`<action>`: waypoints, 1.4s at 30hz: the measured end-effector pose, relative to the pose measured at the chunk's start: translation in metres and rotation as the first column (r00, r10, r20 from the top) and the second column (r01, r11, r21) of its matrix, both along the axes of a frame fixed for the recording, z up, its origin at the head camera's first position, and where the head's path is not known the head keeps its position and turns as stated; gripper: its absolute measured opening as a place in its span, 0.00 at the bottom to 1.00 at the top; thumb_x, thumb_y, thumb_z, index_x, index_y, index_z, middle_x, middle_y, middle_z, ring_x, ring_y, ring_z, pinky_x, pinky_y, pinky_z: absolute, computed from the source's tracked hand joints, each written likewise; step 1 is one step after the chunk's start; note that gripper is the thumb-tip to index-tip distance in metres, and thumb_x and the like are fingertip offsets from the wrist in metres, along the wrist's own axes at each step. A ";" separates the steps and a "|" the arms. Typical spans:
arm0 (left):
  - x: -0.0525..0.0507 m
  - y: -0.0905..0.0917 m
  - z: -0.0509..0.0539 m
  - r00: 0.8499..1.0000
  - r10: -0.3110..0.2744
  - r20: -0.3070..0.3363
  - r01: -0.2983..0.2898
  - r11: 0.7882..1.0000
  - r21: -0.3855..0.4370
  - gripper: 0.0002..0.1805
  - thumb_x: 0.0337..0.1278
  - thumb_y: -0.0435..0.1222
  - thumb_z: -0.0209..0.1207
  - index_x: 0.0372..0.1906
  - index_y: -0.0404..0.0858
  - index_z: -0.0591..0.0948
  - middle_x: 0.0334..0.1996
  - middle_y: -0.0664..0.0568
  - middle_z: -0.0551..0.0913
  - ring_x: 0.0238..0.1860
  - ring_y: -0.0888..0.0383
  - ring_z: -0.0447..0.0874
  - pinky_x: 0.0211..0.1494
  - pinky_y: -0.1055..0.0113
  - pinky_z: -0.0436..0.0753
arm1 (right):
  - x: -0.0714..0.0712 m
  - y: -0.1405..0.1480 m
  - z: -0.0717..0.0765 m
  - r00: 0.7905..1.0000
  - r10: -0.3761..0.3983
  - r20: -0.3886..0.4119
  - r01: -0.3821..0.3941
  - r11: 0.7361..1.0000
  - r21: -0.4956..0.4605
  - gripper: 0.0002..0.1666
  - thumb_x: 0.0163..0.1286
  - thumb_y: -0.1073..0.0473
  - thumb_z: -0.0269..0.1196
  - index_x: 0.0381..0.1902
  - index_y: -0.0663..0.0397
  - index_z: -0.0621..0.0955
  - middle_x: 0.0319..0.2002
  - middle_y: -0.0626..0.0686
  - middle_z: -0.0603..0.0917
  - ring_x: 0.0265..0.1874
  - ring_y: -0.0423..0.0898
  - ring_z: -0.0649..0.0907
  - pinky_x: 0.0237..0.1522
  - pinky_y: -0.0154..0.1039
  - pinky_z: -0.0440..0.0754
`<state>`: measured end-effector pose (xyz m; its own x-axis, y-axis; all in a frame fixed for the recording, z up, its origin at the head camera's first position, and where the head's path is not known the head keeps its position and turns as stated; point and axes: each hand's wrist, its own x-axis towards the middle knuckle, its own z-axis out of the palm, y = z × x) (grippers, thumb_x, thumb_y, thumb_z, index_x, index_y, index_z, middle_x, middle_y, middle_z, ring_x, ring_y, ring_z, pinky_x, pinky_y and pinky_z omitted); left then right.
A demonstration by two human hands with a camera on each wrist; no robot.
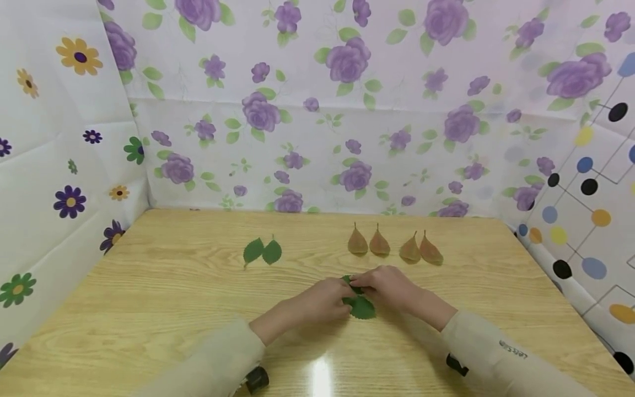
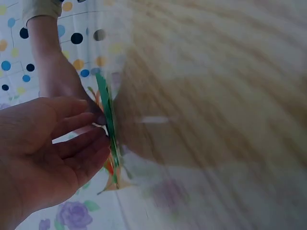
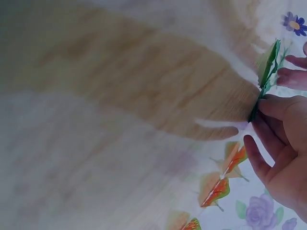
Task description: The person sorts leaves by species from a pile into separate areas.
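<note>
Two serrated green leaves lie close together near the middle of the table: a lower leaf point(image 1: 364, 309) in plain sight and an upper leaf point(image 1: 355, 289) partly covered by fingers. My left hand point(image 1: 324, 300) reaches in from the left, its loosely bent fingers touching the leaves' left edge. From the other side, my right hand point(image 1: 389, 285) pinches the upper leaf's edge between thumb and fingertips. The left wrist view has the green leaf point(image 2: 108, 112) edge-on, at the fingertips. In the right wrist view, thumb and index finger meet at the green leaf point(image 3: 268, 67).
Farther back on the left lie two green leaves, a left one point(image 1: 253, 250) and a right one point(image 1: 272, 252). Several brownish-orange leaves point(image 1: 379, 243) form two pairs at the back right. The glossy wooden table point(image 1: 173, 286) meets a floral cloth wall point(image 1: 307, 154) behind.
</note>
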<state>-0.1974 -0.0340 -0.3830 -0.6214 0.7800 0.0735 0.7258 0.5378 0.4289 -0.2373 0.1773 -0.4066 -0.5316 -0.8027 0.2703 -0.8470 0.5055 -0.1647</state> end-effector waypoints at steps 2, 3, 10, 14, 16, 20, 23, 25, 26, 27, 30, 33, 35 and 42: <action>0.002 0.005 -0.001 0.998 -0.019 -0.058 0.018 1.000 -0.026 0.05 0.60 0.28 0.60 0.39 0.33 0.85 0.38 0.48 0.83 0.41 0.60 0.79 0.46 0.73 0.76 | -0.001 0.000 0.000 1.000 0.008 0.000 -0.008 1.000 0.004 0.15 0.62 0.70 0.65 0.47 0.57 0.86 0.45 0.54 0.86 0.24 0.40 0.83 0.23 0.26 0.72; 0.003 0.007 -0.002 0.995 -0.027 -0.092 0.023 0.999 -0.039 0.04 0.59 0.29 0.61 0.36 0.33 0.85 0.36 0.49 0.83 0.39 0.61 0.78 0.45 0.73 0.75 | -0.002 0.001 0.000 1.000 0.011 0.000 -0.011 1.000 0.005 0.15 0.62 0.70 0.65 0.47 0.57 0.86 0.45 0.54 0.86 0.22 0.38 0.81 0.22 0.26 0.71; 0.006 0.018 -0.005 0.968 -0.026 -0.249 -0.007 0.991 -0.132 0.05 0.56 0.36 0.66 0.34 0.38 0.85 0.36 0.53 0.82 0.41 0.60 0.79 0.49 0.72 0.76 | -0.004 0.001 0.003 0.999 0.042 -0.005 -0.042 0.999 -0.019 0.14 0.62 0.71 0.65 0.45 0.55 0.87 0.43 0.55 0.87 0.28 0.39 0.84 0.28 0.28 0.77; 0.009 0.020 -0.003 0.970 -0.006 -0.243 -0.033 0.987 -0.159 0.06 0.56 0.36 0.67 0.33 0.38 0.84 0.39 0.52 0.82 0.44 0.59 0.79 0.52 0.73 0.75 | -0.004 0.000 0.004 1.000 0.017 0.009 -0.017 1.000 -0.009 0.13 0.62 0.69 0.66 0.45 0.58 0.86 0.42 0.55 0.87 0.18 0.33 0.72 0.23 0.26 0.70; 0.010 0.020 -0.002 0.972 0.001 -0.233 -0.041 0.985 -0.167 0.06 0.56 0.36 0.67 0.34 0.37 0.84 0.39 0.51 0.82 0.45 0.58 0.79 0.53 0.72 0.75 | -0.004 0.000 0.005 1.000 0.002 0.006 -0.002 1.000 -0.005 0.13 0.61 0.67 0.67 0.45 0.59 0.86 0.41 0.55 0.87 0.17 0.32 0.70 0.22 0.26 0.70; 0.011 0.020 -0.001 0.981 0.017 -0.194 -0.050 0.984 -0.170 0.07 0.55 0.34 0.67 0.37 0.36 0.83 0.41 0.51 0.81 0.44 0.58 0.79 0.50 0.74 0.75 | -0.005 -0.003 0.005 1.000 0.004 -0.007 -0.005 1.000 -0.018 0.13 0.60 0.65 0.69 0.44 0.60 0.87 0.38 0.54 0.88 0.22 0.36 0.81 0.25 0.27 0.77; 0.009 0.020 -0.001 0.986 0.024 -0.163 -0.054 0.982 -0.183 0.10 0.54 0.32 0.67 0.41 0.36 0.82 0.42 0.50 0.80 0.45 0.58 0.78 0.48 0.74 0.75 | -0.005 -0.004 0.005 1.000 0.017 -0.015 -0.018 0.999 -0.028 0.12 0.60 0.64 0.69 0.43 0.60 0.87 0.37 0.53 0.88 0.28 0.42 0.85 0.29 0.30 0.81; 0.008 0.020 -0.001 0.988 0.022 -0.155 -0.053 0.978 -0.201 0.11 0.53 0.31 0.68 0.42 0.36 0.81 0.44 0.51 0.79 0.46 0.58 0.77 0.48 0.74 0.75 | -0.005 -0.005 0.005 1.000 0.025 -0.015 -0.026 0.999 -0.037 0.11 0.60 0.64 0.69 0.42 0.59 0.87 0.36 0.52 0.88 0.29 0.42 0.86 0.30 0.30 0.81; 0.007 0.020 -0.001 0.988 0.020 -0.152 -0.052 0.976 -0.209 0.12 0.53 0.31 0.68 0.43 0.37 0.82 0.44 0.51 0.79 0.46 0.58 0.77 0.48 0.74 0.75 | -0.004 -0.005 0.005 1.000 0.027 -0.012 -0.027 0.999 -0.041 0.11 0.60 0.64 0.69 0.41 0.59 0.87 0.36 0.51 0.88 0.29 0.42 0.86 0.30 0.30 0.81; 0.006 0.020 -0.001 0.989 0.019 -0.148 -0.051 0.975 -0.216 0.13 0.53 0.32 0.68 0.44 0.37 0.82 0.45 0.51 0.79 0.47 0.57 0.77 0.49 0.73 0.75 | -0.004 -0.005 0.004 1.000 0.027 -0.008 -0.027 0.999 -0.044 0.11 0.60 0.64 0.69 0.41 0.58 0.87 0.35 0.51 0.88 0.28 0.41 0.85 0.29 0.30 0.81; 0.004 0.019 -0.001 0.993 0.012 -0.121 -0.039 0.974 -0.224 0.14 0.51 0.32 0.69 0.45 0.38 0.83 0.46 0.51 0.79 0.48 0.57 0.76 0.50 0.73 0.75 | -0.005 -0.006 0.004 1.000 0.022 0.006 -0.022 0.999 -0.042 0.10 0.60 0.64 0.69 0.41 0.57 0.87 0.36 0.51 0.88 0.29 0.41 0.86 0.30 0.29 0.81; 0.001 0.017 -0.002 0.998 0.003 -0.062 -0.015 0.981 -0.191 0.13 0.50 0.32 0.70 0.43 0.37 0.83 0.44 0.51 0.80 0.46 0.59 0.75 0.49 0.74 0.74 | -0.005 -0.006 0.003 1.000 0.014 0.006 -0.014 0.999 -0.035 0.10 0.60 0.65 0.69 0.41 0.57 0.88 0.38 0.52 0.88 0.32 0.43 0.86 0.31 0.31 0.82; 0.000 0.015 -0.002 1.000 -0.003 -0.024 -0.001 0.987 -0.163 0.12 0.48 0.32 0.70 0.39 0.38 0.82 0.41 0.53 0.80 0.43 0.61 0.74 0.46 0.75 0.73 | -0.005 -0.006 0.002 1.000 0.010 -0.001 -0.010 0.999 -0.031 0.10 0.60 0.65 0.69 0.41 0.58 0.88 0.39 0.53 0.88 0.34 0.45 0.86 0.33 0.32 0.83; -0.004 0.009 -0.005 0.994 0.044 0.097 -0.035 0.995 -0.092 0.12 0.50 0.33 0.70 0.33 0.41 0.76 0.32 0.58 0.75 0.33 0.64 0.67 0.37 0.75 0.70 | -0.004 -0.007 0.002 1.000 0.013 0.011 -0.012 0.999 -0.035 0.09 0.60 0.66 0.69 0.40 0.61 0.87 0.40 0.56 0.87 0.38 0.50 0.86 0.37 0.37 0.84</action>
<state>-0.2014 -0.0245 -0.3881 -0.6529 0.7551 -0.0588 0.6595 0.6050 0.4461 -0.2415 0.1701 -0.4047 -0.5246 -0.7994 0.2928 -0.8513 0.4886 -0.1913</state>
